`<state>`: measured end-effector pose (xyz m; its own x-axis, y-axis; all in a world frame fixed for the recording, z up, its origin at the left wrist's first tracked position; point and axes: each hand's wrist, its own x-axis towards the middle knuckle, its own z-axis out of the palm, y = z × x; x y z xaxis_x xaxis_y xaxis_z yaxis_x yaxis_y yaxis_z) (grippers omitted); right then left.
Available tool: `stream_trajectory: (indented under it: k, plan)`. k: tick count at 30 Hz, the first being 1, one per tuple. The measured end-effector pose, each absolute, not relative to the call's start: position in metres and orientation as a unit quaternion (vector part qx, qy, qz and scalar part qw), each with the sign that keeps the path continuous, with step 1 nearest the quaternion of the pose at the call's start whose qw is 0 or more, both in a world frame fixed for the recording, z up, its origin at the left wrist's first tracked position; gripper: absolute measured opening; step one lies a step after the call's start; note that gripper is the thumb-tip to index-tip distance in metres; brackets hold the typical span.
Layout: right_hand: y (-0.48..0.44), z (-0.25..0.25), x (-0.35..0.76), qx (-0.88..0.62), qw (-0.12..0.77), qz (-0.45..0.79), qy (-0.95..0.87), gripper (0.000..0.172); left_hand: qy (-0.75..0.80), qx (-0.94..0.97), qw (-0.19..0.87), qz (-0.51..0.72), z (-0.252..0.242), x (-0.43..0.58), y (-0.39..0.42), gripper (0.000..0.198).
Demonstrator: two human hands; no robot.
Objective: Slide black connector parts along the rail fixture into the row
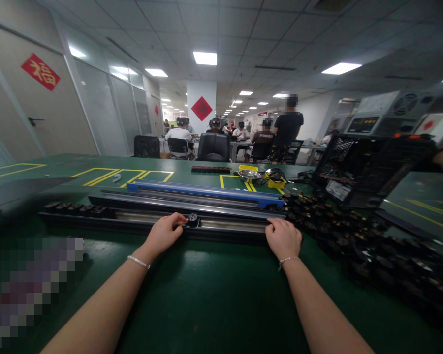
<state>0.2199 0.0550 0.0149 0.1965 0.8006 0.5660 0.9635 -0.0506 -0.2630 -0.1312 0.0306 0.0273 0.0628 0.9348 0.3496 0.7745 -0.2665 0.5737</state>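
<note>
A long black channel rail (236,225) with a silvery inside lies across the green table in front of me. In it sits a small black part with a round, holed top (193,219). The fingertips of my left hand (166,232) pinch this part from its left side. My right hand (285,237) is closed over the rail's right end, its fingers partly hidden. Several similar black parts (77,210) stand in a row at the rail's left end. Just behind lie another dark rail (177,201) and a blue-edged rail (206,191).
A big heap of black parts (369,241) spreads over the right side. Behind it stands an open black computer case (354,167). A metal bowl (249,174), yellow trays (276,184) and cables lie farther back. People sit and stand beyond the table (192,295).
</note>
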Motion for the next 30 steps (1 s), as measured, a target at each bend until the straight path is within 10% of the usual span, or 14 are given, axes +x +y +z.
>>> stream_trajectory:
  k: [30]
  plan:
    - [0.0554,0.0149,0.2204,-0.71,0.299,-0.128,-0.625,0.036,0.553,0.773,0.088,0.297,0.0269,-0.1238,0.0304,0.029]
